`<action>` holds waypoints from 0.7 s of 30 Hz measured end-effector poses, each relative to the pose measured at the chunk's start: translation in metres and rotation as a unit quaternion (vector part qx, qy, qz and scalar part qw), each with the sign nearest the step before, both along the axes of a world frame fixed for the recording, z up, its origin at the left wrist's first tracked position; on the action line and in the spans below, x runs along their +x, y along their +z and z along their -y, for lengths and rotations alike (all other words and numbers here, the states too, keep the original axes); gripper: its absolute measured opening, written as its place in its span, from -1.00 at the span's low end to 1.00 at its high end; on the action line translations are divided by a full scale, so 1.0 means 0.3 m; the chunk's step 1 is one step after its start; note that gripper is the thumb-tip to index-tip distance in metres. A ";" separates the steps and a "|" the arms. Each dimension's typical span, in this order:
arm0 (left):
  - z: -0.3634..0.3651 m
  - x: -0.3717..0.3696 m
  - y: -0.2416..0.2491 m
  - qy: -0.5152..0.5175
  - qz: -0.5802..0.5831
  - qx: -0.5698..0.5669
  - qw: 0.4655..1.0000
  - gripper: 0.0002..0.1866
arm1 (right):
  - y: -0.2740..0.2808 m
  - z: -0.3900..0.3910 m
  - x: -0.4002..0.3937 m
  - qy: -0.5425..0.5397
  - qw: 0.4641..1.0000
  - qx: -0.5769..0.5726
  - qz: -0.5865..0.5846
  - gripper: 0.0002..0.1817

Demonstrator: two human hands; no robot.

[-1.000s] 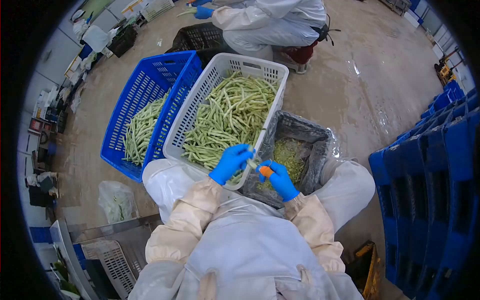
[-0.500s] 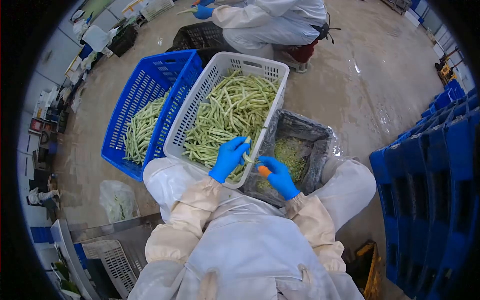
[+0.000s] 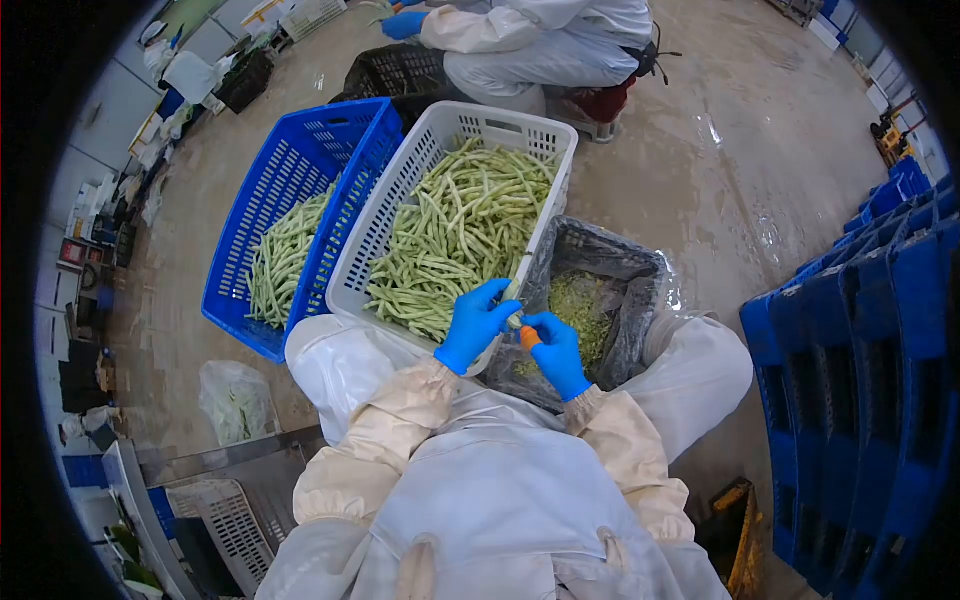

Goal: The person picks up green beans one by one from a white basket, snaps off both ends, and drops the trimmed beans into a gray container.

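Note:
My left hand (image 3: 476,324), in a blue glove, is closed around a small bunch of green beans (image 3: 514,291) with their ends together. Against those ends is my right hand (image 3: 558,352), also gloved in blue, gripping a small knife (image 3: 529,338) by its orange handle; its blade is hard to make out. Both hands meet above the near right corner of a white slotted crate (image 3: 350,268), which holds a heap of green beans (image 3: 470,215). To the right, a bin lined with dark plastic (image 3: 632,312) has green trimmings (image 3: 578,312) in it.
A blue crate (image 3: 262,190) with more beans (image 3: 285,255) stands left of the white one. Ahead, a person in white (image 3: 545,60) sits beside a black crate (image 3: 395,75). Stacked blue pallets (image 3: 850,380) rise at right. A plastic bag (image 3: 237,400) lies at left.
My left hand has shifted slightly right and down, bringing the beans closer to the knife. My right hand has turned a little, and the two hands now nearly touch.

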State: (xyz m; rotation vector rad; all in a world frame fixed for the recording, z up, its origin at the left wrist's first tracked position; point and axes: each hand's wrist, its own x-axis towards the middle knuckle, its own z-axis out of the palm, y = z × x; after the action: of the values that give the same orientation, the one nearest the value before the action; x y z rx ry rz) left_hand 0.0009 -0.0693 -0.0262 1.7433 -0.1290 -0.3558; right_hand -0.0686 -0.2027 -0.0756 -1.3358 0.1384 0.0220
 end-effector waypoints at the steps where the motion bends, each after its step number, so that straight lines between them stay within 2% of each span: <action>1: 0.009 -0.009 0.016 0.010 -0.033 -0.032 0.999 -0.69 | -0.008 -0.004 -0.001 -0.026 0.999 -0.031 0.001 -0.87; 2: 0.017 -0.015 0.011 0.012 -0.033 -0.033 0.999 -0.69 | -0.016 -0.009 0.001 -0.051 0.997 -0.063 0.002 -0.89; 6: 0.017 -0.016 0.008 0.041 -0.070 -0.100 0.992 -0.72 | -0.007 -0.006 0.005 -0.068 0.995 -0.066 0.008 -0.90; 8: 0.001 -0.006 0.003 0.038 -0.098 -0.115 0.988 -0.72 | 0.034 -0.004 0.002 -0.070 0.996 0.050 0.000 -0.87; 11: -0.034 0.007 -0.016 0.019 -0.142 -0.154 0.978 -0.70 | 0.067 -0.001 0.005 -0.032 0.995 0.092 -0.010 -0.88; 13: -0.056 0.011 -0.005 -0.032 -0.203 -0.182 0.961 -0.68 | 0.052 -0.002 0.007 -0.034 0.996 0.079 -0.008 -0.88; 15: -0.094 0.012 0.001 -0.057 -0.207 -0.187 0.959 -0.68 | 0.039 0.002 0.016 -0.034 0.997 0.067 -0.007 -0.88; 17: -0.155 0.022 -0.005 -0.081 -0.210 -0.190 0.956 -0.68 | 0.029 0.035 0.036 -0.125 0.987 0.104 0.004 -0.90; 18: -0.201 0.030 -0.012 -0.082 -0.198 -0.165 0.963 -0.66 | 0.026 0.052 0.039 -0.122 0.987 0.103 0.001 -0.90; 19: -0.247 0.041 0.006 -0.082 -0.185 -0.139 0.969 -0.63 | 0.026 0.071 0.041 -0.147 0.988 0.040 -0.016 -0.89; 20: -0.318 0.061 0.038 -0.040 -0.156 -0.098 0.982 -0.65 | 0.022 0.088 0.043 -0.170 0.985 -0.023 -0.032 -0.89; 21: -0.400 0.095 0.095 0.002 -0.127 -0.055 0.990 -0.68 | -0.001 0.105 0.041 -0.166 0.985 -0.022 -0.036 -0.89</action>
State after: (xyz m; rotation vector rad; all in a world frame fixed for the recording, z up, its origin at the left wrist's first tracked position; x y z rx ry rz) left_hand 0.0294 0.0505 0.0023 1.5745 0.0375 -0.5542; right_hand -0.0564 -0.2340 -0.0759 -1.3425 0.4231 -0.2161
